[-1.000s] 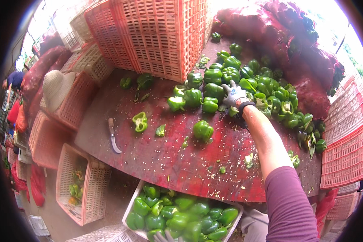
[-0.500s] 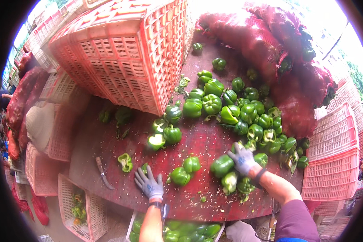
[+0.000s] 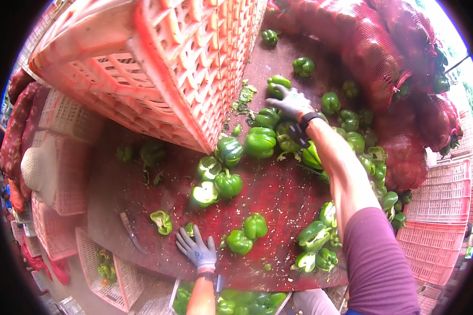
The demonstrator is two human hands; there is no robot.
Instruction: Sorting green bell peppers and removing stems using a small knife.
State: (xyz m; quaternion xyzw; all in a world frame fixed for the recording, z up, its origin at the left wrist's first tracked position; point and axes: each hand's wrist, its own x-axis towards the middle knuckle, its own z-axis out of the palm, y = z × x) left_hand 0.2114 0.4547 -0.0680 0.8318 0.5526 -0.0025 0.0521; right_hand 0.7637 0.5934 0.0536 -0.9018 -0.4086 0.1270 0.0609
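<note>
Gloved in grey, my left hand (image 3: 198,251) lies flat on the red table (image 3: 194,273) with its fingers spread. A small green pepper piece (image 3: 189,229) sits at its fingertips. My right hand (image 3: 291,103), in a matching glove, stretches far over the table with fingers apart. It is over the back of the pepper heap, next to a green bell pepper (image 3: 278,82) and just above another bell pepper (image 3: 266,118). Whether it touches either I cannot tell. Two whole peppers (image 3: 240,242) stand right of my left hand. Several cut peppers (image 3: 314,236) lie below my right forearm.
A tall pink plastic crate (image 3: 157,79) stands on the table at the back left. Red mesh sacks (image 3: 352,42) of peppers fill the back right. A knife (image 3: 133,233) lies at the left. A crate of peppers (image 3: 255,303) sits below the near edge.
My right hand has left the peppers at the near right and reached far forward and leftward to the back of the heap. My left hand stays flat on the table. The view has shifted slightly.
</note>
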